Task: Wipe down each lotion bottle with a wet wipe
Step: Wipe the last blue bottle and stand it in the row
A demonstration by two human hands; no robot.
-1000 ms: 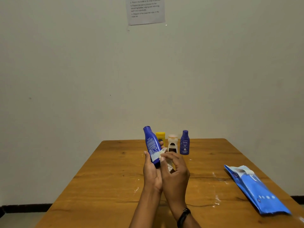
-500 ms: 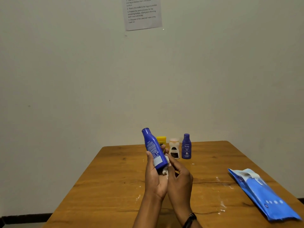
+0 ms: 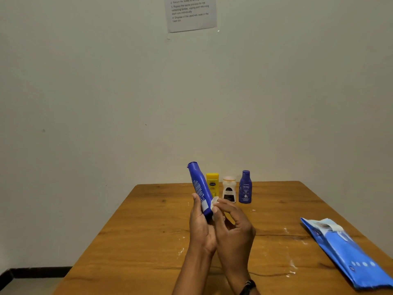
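Both hands are clamped, left hand (image 3: 201, 227) gripping the blue bottle (image 3: 198, 186), right hand (image 3: 235, 229) pinching the wet wipe (image 3: 214, 203); we should turn the bottle, wiping every side.

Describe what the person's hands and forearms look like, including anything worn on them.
The left hand and the right hand are bare: no gloves, no rings visible. Both forearms are uncovered, with no sleeve in view. A black wristband, perhaps a watch or fitness band, circles the right wrist.
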